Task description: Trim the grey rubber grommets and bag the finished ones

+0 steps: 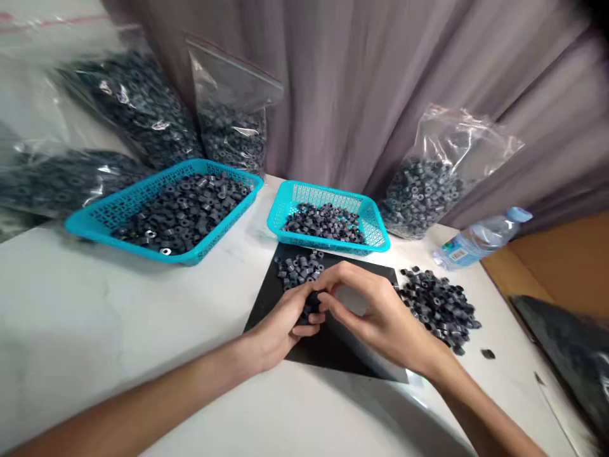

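My left hand (285, 324) is curled around several small dark ring-shaped pieces (309, 308), above a black mat (328, 346). Thumb and fingertips of my right hand (371, 308) meet at the same pieces, pinching one dark piece against the left fingers. The exact shape of that piece is mostly hidden by the fingers. Just beyond my hands, a small heap of dark cylindrical pieces (299, 268) lies on the mat's far part. To the right, partly beside the mat, spreads a larger pile of similar pieces (440, 308) on the white table (200, 387).
Two turquoise baskets, a left one (190, 257) and a middle one (328, 242), hold dark pieces. Clear bags of pieces stand behind, one right (423, 190), another left (233, 133). A plastic bottle (485, 238) leans at the right, near a cardboard box (566, 260).
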`<state>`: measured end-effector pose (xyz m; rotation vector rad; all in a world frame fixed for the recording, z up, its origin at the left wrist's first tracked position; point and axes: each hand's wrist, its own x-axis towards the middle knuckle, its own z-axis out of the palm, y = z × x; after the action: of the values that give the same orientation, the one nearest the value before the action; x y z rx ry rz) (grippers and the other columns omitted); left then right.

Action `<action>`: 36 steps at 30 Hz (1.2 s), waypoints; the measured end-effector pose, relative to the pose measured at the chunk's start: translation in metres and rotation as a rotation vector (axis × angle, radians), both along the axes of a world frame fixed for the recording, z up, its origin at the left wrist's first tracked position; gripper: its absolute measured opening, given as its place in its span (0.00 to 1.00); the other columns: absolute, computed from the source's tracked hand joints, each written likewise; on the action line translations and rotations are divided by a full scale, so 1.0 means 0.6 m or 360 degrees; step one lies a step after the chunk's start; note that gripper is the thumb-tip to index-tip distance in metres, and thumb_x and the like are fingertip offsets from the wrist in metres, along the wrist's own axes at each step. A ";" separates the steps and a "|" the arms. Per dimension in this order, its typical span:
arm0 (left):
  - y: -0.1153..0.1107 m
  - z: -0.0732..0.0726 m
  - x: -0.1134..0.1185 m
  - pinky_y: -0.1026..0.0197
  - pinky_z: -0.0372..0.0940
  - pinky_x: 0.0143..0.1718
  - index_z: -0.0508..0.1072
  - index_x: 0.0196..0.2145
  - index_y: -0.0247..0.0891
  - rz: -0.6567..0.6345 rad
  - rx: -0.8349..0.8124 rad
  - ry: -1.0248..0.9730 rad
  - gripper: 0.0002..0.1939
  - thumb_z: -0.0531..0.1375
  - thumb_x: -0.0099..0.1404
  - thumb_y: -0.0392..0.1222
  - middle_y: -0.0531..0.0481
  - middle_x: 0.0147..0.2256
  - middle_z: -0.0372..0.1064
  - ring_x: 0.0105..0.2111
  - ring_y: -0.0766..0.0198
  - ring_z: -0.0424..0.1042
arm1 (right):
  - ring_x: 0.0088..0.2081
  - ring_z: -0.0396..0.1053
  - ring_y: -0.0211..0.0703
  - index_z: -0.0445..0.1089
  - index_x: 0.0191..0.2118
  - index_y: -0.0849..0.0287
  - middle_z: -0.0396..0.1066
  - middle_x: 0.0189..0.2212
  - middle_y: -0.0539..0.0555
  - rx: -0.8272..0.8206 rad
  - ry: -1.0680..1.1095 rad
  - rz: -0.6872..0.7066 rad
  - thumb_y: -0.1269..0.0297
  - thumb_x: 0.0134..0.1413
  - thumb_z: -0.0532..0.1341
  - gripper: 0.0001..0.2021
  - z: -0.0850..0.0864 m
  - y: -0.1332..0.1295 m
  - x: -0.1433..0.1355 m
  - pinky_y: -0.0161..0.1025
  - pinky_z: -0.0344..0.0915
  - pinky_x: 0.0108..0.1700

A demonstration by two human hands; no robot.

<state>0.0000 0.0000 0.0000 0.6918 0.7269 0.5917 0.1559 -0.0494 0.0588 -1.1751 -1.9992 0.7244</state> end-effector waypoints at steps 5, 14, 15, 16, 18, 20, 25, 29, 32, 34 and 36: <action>-0.005 0.005 -0.005 0.74 0.38 0.15 0.63 0.30 0.36 -0.0004 0.0016 0.0010 0.08 0.56 0.66 0.40 0.58 0.25 0.53 0.19 0.77 0.53 | 0.41 0.68 0.39 0.66 0.45 0.56 0.69 0.40 0.51 -0.0075 0.0010 0.0031 0.75 0.64 0.58 0.08 -0.015 0.002 -0.004 0.38 0.66 0.45; -0.005 0.003 -0.006 0.74 0.38 0.15 0.65 0.31 0.36 -0.0023 0.0049 -0.0017 0.08 0.56 0.67 0.41 0.57 0.26 0.54 0.20 0.76 0.53 | 0.40 0.67 0.39 0.65 0.44 0.55 0.67 0.40 0.51 -0.0047 0.0005 -0.0073 0.76 0.61 0.60 0.09 -0.024 0.002 -0.008 0.37 0.66 0.43; -0.005 0.003 -0.006 0.73 0.38 0.15 0.65 0.32 0.36 -0.0021 0.0048 -0.0018 0.08 0.57 0.67 0.42 0.57 0.26 0.54 0.20 0.76 0.53 | 0.39 0.67 0.40 0.65 0.45 0.55 0.67 0.39 0.50 -0.0053 -0.0016 -0.0086 0.75 0.62 0.60 0.09 -0.022 0.000 -0.008 0.37 0.66 0.43; -0.005 0.003 -0.006 0.73 0.38 0.15 0.66 0.32 0.36 -0.0020 0.0046 -0.0021 0.08 0.57 0.67 0.42 0.57 0.26 0.54 0.20 0.76 0.53 | 0.39 0.67 0.40 0.66 0.45 0.55 0.68 0.38 0.50 -0.0052 -0.0039 -0.0099 0.74 0.62 0.60 0.09 -0.020 -0.001 -0.008 0.38 0.66 0.43; -0.006 0.002 -0.007 0.73 0.39 0.15 0.66 0.31 0.35 -0.0027 0.0037 -0.0031 0.08 0.57 0.67 0.41 0.57 0.26 0.54 0.20 0.76 0.52 | 0.39 0.67 0.41 0.68 0.45 0.55 0.68 0.38 0.51 -0.0039 -0.0094 -0.0109 0.72 0.63 0.60 0.07 -0.017 -0.004 -0.009 0.39 0.66 0.44; -0.007 0.002 -0.008 0.73 0.40 0.16 0.67 0.30 0.34 -0.0034 0.0020 -0.0036 0.08 0.57 0.66 0.41 0.56 0.26 0.55 0.21 0.76 0.53 | 0.40 0.67 0.42 0.69 0.44 0.55 0.68 0.37 0.52 -0.0018 -0.0132 -0.0116 0.72 0.64 0.59 0.06 -0.014 -0.006 -0.010 0.40 0.67 0.44; -0.005 0.001 -0.007 0.73 0.39 0.16 0.68 0.32 0.34 -0.0021 -0.0038 -0.0027 0.07 0.57 0.65 0.41 0.56 0.28 0.57 0.21 0.76 0.56 | 0.44 0.68 0.43 0.69 0.43 0.55 0.68 0.41 0.54 0.0016 -0.0115 -0.0109 0.77 0.62 0.57 0.09 -0.013 -0.008 -0.010 0.39 0.68 0.46; -0.005 0.002 -0.008 0.73 0.41 0.16 0.65 0.28 0.35 -0.0001 -0.0028 -0.0059 0.09 0.59 0.63 0.41 0.56 0.26 0.56 0.21 0.76 0.55 | 0.40 0.69 0.42 0.67 0.44 0.55 0.69 0.39 0.54 0.0019 -0.0124 -0.0029 0.77 0.64 0.54 0.10 -0.016 -0.009 -0.014 0.40 0.68 0.44; -0.004 0.002 -0.008 0.73 0.41 0.17 0.64 0.28 0.36 0.0016 -0.0027 -0.0054 0.09 0.59 0.63 0.42 0.57 0.26 0.56 0.20 0.76 0.55 | 0.40 0.69 0.42 0.66 0.46 0.56 0.70 0.40 0.54 0.0045 -0.0076 -0.0045 0.76 0.64 0.53 0.11 -0.018 -0.008 -0.016 0.40 0.68 0.45; -0.005 0.002 -0.007 0.72 0.39 0.16 0.65 0.29 0.36 0.0006 -0.0037 -0.0040 0.10 0.60 0.64 0.44 0.57 0.25 0.56 0.19 0.77 0.54 | 0.40 0.70 0.41 0.66 0.47 0.56 0.70 0.41 0.54 0.0057 0.0014 -0.0088 0.76 0.64 0.54 0.11 -0.018 -0.004 -0.013 0.39 0.68 0.45; -0.005 0.002 -0.005 0.72 0.37 0.16 0.65 0.29 0.36 -0.0015 -0.0052 -0.0021 0.12 0.61 0.64 0.45 0.58 0.25 0.56 0.18 0.78 0.52 | 0.40 0.70 0.41 0.66 0.46 0.56 0.71 0.40 0.53 0.0087 0.0099 -0.0198 0.74 0.65 0.54 0.09 -0.021 0.005 -0.003 0.39 0.68 0.44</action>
<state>-0.0032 -0.0032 0.0009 0.6601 0.7191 0.5742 0.1539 -0.0464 0.0459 -1.2179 -1.8650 0.6324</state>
